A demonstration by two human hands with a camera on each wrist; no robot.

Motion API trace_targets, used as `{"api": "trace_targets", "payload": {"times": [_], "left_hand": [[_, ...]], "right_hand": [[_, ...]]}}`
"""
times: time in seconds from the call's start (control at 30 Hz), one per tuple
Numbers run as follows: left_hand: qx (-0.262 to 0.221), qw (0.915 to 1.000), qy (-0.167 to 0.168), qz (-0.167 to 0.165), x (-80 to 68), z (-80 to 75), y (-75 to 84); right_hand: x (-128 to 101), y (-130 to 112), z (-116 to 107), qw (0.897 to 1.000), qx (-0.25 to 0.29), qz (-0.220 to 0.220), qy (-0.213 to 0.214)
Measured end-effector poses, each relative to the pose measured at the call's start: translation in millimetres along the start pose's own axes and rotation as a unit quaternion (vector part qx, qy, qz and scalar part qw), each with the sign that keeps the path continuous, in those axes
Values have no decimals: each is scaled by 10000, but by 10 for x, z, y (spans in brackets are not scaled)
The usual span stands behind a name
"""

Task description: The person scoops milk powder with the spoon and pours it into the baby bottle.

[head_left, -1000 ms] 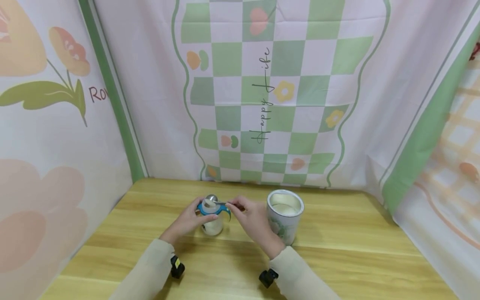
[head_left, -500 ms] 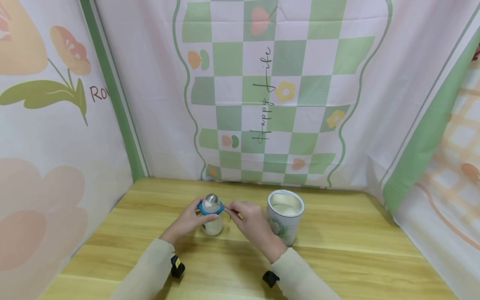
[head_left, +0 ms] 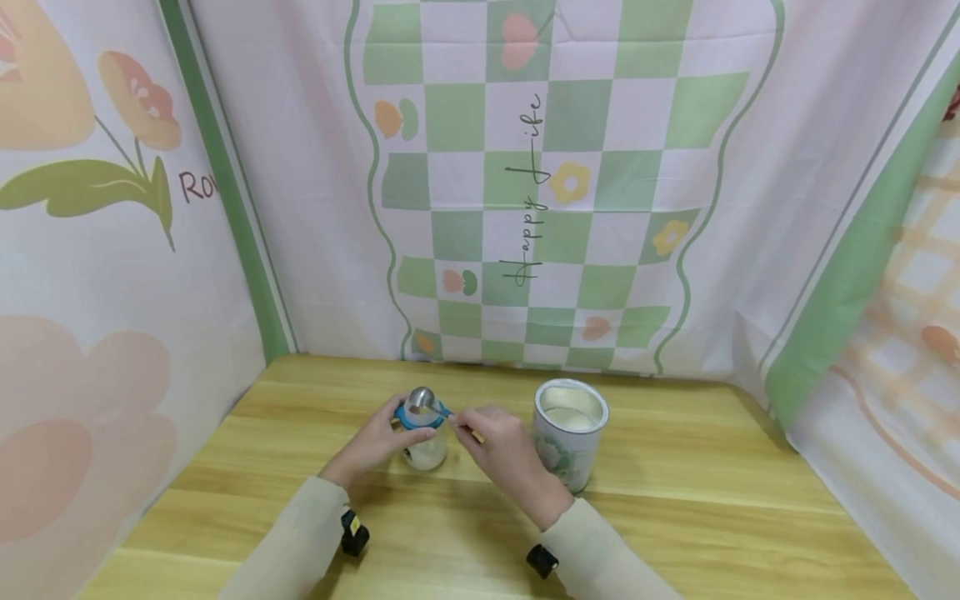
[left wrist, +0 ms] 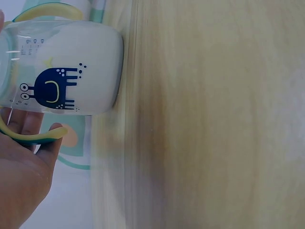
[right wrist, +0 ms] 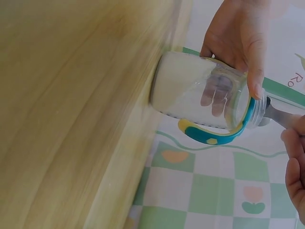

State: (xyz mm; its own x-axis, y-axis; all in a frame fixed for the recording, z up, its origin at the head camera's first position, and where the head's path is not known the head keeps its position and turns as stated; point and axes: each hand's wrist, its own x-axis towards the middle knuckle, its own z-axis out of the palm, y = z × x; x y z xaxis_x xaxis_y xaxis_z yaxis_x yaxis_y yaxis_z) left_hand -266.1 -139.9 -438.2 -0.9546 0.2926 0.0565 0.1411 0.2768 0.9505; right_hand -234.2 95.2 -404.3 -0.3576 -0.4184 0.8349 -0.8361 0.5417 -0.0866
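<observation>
On the wooden counter [head_left: 675, 500] the open tin [head_left: 570, 433] stands right of my baby bottle [head_left: 424, 437]. My left hand [head_left: 375, 446] grips the bottle; only the left wrist view shows its blue monster print. My right hand [head_left: 506, 450] pinches the spoon [head_left: 427, 402] over its mouth.

The bottle [head_left: 425, 439] is clear glass, white below, with a dark blue cartoon print, a teal collar and teal-and-yellow handles. The spoon [head_left: 424, 401] is silver. The tin [head_left: 568, 433] is white with a green leaf print. The bench [head_left: 675, 508] is pale yellow wood grain. The backdrop [head_left: 555, 183] has green-and-white checks with orange and yellow flowers. The sleeves [head_left: 600, 554] are cream.
</observation>
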Motion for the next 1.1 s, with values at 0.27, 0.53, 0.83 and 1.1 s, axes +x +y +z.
{"api": "trace_targets", "payload": {"times": [0.27,0.53,0.83,1.1], "left_hand": [[-46,10000,-47,-28,-10,2,0],[-45,10000,-66,9,-5,-1,-1],[-17,10000,-14,-41,0,-2,-6],[-28,10000,-12,-56,-5,2,5]], "right_hand": [[8,-19,0,10000,43,-7,23],[8,-8,12,10000,23,19,-3],[19,6,21,9999,2,78,-93],[58,12,-7,9978,443,479,-66]]}}
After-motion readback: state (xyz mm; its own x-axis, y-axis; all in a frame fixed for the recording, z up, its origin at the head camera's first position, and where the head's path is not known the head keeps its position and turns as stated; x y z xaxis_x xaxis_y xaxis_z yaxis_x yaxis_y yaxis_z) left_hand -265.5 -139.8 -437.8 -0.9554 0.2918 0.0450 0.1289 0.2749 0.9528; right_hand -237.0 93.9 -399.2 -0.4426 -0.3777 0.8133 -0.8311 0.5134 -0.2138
